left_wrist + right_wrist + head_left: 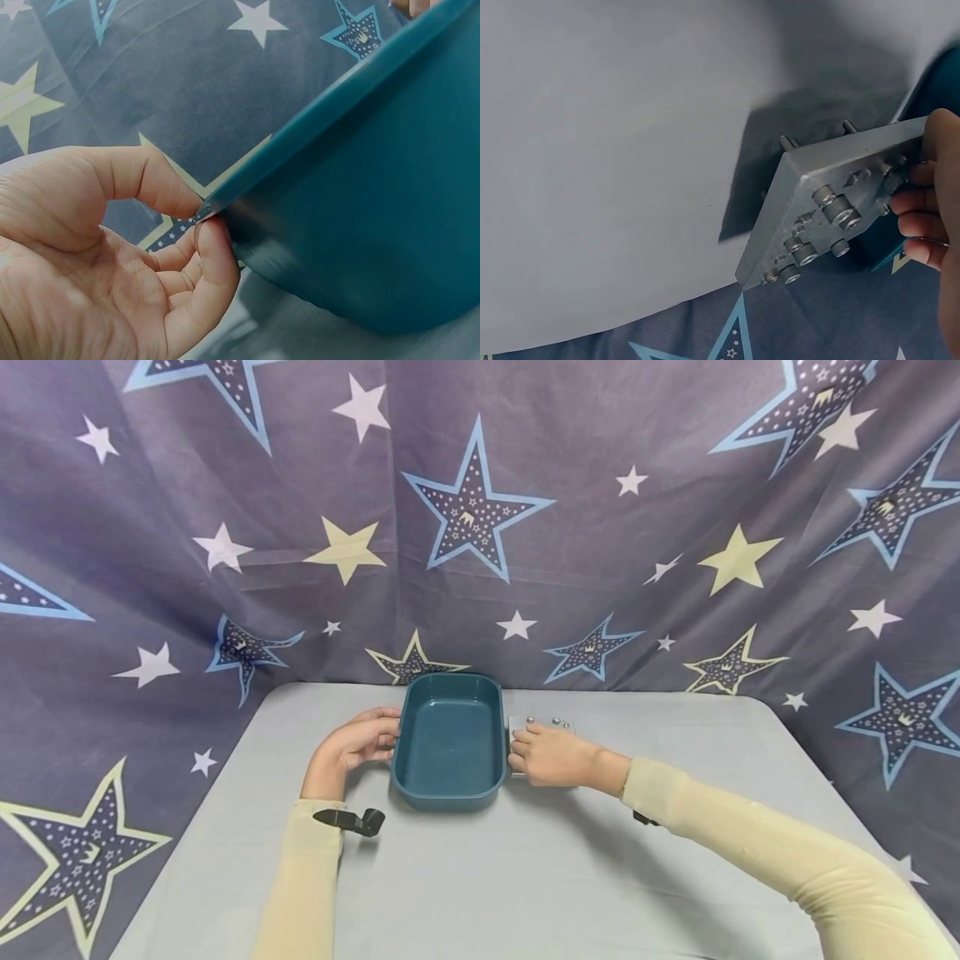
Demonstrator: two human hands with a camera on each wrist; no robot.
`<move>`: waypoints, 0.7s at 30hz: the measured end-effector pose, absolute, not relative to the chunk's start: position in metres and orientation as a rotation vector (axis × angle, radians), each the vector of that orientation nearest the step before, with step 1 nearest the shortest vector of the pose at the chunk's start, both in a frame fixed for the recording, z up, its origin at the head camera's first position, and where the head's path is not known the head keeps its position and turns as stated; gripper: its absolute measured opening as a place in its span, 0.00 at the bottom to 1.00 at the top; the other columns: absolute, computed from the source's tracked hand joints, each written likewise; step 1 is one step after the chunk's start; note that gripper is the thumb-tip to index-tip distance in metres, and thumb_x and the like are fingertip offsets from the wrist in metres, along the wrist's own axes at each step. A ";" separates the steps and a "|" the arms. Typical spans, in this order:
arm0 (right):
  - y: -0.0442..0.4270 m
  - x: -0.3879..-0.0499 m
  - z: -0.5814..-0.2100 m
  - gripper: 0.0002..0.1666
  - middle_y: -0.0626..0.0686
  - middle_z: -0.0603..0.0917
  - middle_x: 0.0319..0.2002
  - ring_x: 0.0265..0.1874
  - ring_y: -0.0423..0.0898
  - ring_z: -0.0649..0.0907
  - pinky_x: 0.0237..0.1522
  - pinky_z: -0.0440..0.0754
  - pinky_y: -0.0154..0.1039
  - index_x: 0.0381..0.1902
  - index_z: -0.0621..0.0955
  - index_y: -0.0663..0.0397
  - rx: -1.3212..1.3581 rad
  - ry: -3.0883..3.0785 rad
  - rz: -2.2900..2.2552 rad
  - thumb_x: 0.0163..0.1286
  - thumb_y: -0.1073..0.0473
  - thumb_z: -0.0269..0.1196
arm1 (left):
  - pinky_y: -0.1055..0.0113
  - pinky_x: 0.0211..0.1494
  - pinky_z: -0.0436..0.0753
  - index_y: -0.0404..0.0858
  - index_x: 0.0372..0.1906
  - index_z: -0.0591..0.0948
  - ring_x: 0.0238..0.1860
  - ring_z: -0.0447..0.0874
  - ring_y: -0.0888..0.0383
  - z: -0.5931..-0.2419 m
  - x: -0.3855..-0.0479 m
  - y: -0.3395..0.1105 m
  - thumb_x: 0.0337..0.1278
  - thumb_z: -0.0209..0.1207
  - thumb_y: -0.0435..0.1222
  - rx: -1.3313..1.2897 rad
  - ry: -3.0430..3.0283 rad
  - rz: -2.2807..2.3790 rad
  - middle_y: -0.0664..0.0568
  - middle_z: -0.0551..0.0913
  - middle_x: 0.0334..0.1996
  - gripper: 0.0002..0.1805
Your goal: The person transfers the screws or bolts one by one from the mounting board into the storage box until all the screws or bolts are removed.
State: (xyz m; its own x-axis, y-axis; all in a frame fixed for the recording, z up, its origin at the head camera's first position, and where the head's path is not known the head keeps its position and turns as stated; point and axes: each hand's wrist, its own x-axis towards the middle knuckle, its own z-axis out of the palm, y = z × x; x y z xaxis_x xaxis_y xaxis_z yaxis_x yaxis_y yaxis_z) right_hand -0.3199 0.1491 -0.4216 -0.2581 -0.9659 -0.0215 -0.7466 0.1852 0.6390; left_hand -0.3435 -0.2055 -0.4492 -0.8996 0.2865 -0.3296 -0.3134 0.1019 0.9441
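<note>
A teal plastic tub [452,747] stands upright on the table, with nothing inside it. My left hand [363,739] pinches its left rim between thumb and fingers; the left wrist view shows the thumb and fingertips meeting at the tub's edge [217,206]. Just right of the tub is a thick silver metal plate [787,202] fitted with several socket-head bolts [840,210], some of whose threaded ends stick out on the other side. The right hand [551,755] has its curled fingers on the plate's tub-side end. Whether they also pinch a bolt is hidden.
A pale grey cloth covers the table [480,877]. Behind it hangs a dark curtain [585,543] printed with stars. A black strap mount [351,821] sits on the left wrist.
</note>
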 end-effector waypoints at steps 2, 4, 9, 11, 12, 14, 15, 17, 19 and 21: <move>0.150 -0.321 -0.422 0.13 0.48 0.86 0.39 0.44 0.48 0.80 0.56 0.80 0.43 0.40 0.80 0.50 1.608 -2.093 -0.751 0.65 0.48 0.63 | 0.69 0.40 0.81 0.29 0.70 0.61 0.35 0.82 0.65 -0.449 -0.343 -0.206 0.70 0.53 0.33 -0.025 1.958 1.848 0.60 0.82 0.32 0.28; 0.150 -0.321 -0.422 0.15 0.48 0.86 0.40 0.45 0.48 0.80 0.56 0.80 0.43 0.41 0.80 0.51 1.607 -2.102 -0.742 0.65 0.47 0.63 | 0.69 0.40 0.81 0.29 0.70 0.61 0.36 0.81 0.65 -0.450 -0.343 -0.205 0.70 0.52 0.33 -0.029 1.962 1.848 0.59 0.82 0.32 0.28; 0.150 -0.320 -0.423 0.14 0.48 0.86 0.40 0.45 0.47 0.80 0.54 0.79 0.41 0.42 0.80 0.51 1.615 -2.113 -0.724 0.65 0.48 0.63 | 0.69 0.39 0.81 0.28 0.70 0.60 0.35 0.81 0.65 -0.450 -0.341 -0.205 0.69 0.52 0.32 -0.034 1.950 1.855 0.58 0.82 0.32 0.28; 0.150 -0.319 -0.424 0.14 0.48 0.86 0.40 0.44 0.47 0.80 0.53 0.79 0.41 0.42 0.80 0.51 1.622 -2.116 -0.718 0.65 0.48 0.62 | 0.69 0.39 0.82 0.28 0.70 0.60 0.35 0.81 0.65 -0.450 -0.341 -0.204 0.69 0.52 0.32 -0.026 1.943 1.856 0.58 0.82 0.32 0.29; 0.150 -0.319 -0.424 0.14 0.48 0.86 0.40 0.43 0.47 0.79 0.53 0.79 0.41 0.42 0.80 0.51 1.626 -2.118 -0.717 0.65 0.49 0.62 | 0.69 0.39 0.82 0.27 0.70 0.60 0.35 0.82 0.65 -0.450 -0.341 -0.204 0.69 0.52 0.32 -0.023 1.939 1.858 0.58 0.83 0.32 0.29; 0.150 -0.319 -0.424 0.13 0.49 0.86 0.40 0.43 0.47 0.79 0.52 0.78 0.41 0.42 0.80 0.51 1.633 -2.127 -0.714 0.66 0.49 0.62 | 0.69 0.39 0.82 0.28 0.70 0.59 0.35 0.82 0.64 -0.451 -0.341 -0.204 0.69 0.52 0.32 -0.019 1.935 1.860 0.58 0.83 0.32 0.29; 0.150 -0.320 -0.424 0.14 0.49 0.86 0.40 0.43 0.47 0.79 0.52 0.78 0.41 0.42 0.80 0.51 1.634 -2.132 -0.716 0.66 0.49 0.62 | 0.69 0.39 0.82 0.28 0.71 0.59 0.35 0.82 0.64 -0.451 -0.341 -0.205 0.69 0.52 0.32 -0.017 1.935 1.861 0.58 0.83 0.33 0.29; 0.150 -0.320 -0.423 0.13 0.49 0.86 0.40 0.42 0.47 0.78 0.51 0.78 0.41 0.43 0.81 0.52 1.638 -2.141 -0.710 0.67 0.50 0.62 | 0.69 0.39 0.82 0.28 0.71 0.59 0.35 0.82 0.64 -0.451 -0.341 -0.205 0.69 0.51 0.32 -0.014 1.937 1.861 0.59 0.82 0.32 0.30; 0.149 -0.321 -0.422 0.12 0.49 0.85 0.40 0.42 0.47 0.78 0.50 0.78 0.41 0.43 0.81 0.52 1.639 -2.147 -0.702 0.67 0.51 0.62 | 0.70 0.39 0.82 0.28 0.71 0.59 0.35 0.82 0.65 -0.450 -0.342 -0.205 0.69 0.51 0.32 -0.014 1.941 1.860 0.59 0.82 0.32 0.30; 0.149 -0.321 -0.422 0.12 0.49 0.85 0.40 0.41 0.47 0.78 0.50 0.78 0.41 0.43 0.81 0.51 1.639 -2.158 -0.693 0.67 0.51 0.62 | 0.70 0.39 0.82 0.28 0.71 0.58 0.35 0.81 0.65 -0.450 -0.342 -0.204 0.70 0.51 0.33 -0.011 1.944 1.857 0.59 0.82 0.33 0.30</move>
